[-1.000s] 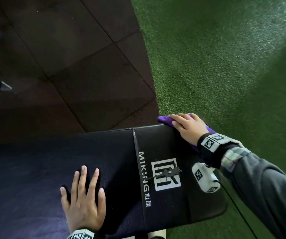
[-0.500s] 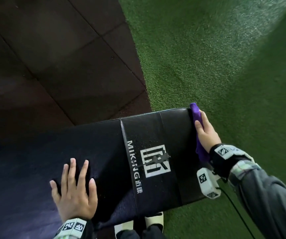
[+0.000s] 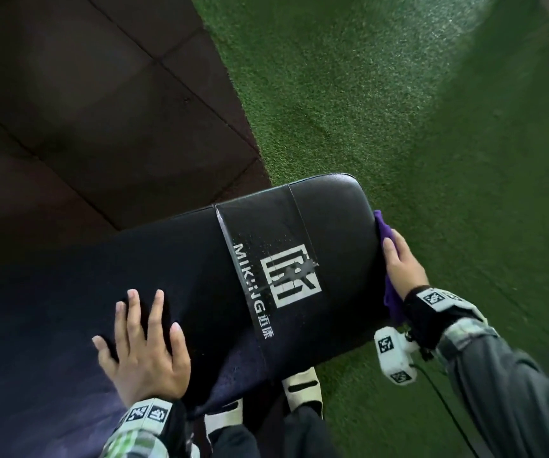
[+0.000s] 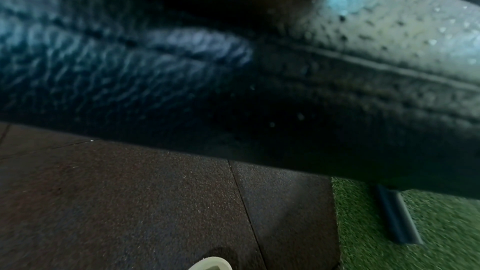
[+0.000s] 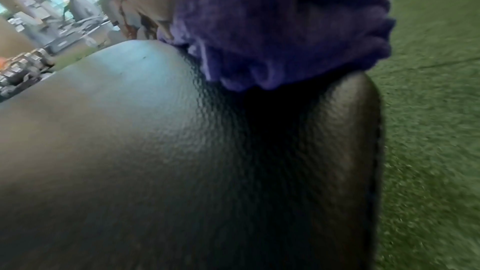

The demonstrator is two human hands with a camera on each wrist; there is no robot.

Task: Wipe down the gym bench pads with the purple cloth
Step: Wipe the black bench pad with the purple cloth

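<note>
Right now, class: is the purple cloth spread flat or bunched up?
Bunched. The purple cloth shows gathered folds where the right hand presses it against the bench pad end.

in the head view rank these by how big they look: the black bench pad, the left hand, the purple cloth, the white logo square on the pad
1. Black padded vinyl bench pad, by far the largest.
2. Left hand, flat on the pad.
3. White square logo printed on the pad.
4. Purple cloth: only a strip shows; the right hand hides the rest.

purple cloth (image 3: pixel 388 259) mostly behind right hand (image 3: pixel 402 262) | fingertips unseen
</note>
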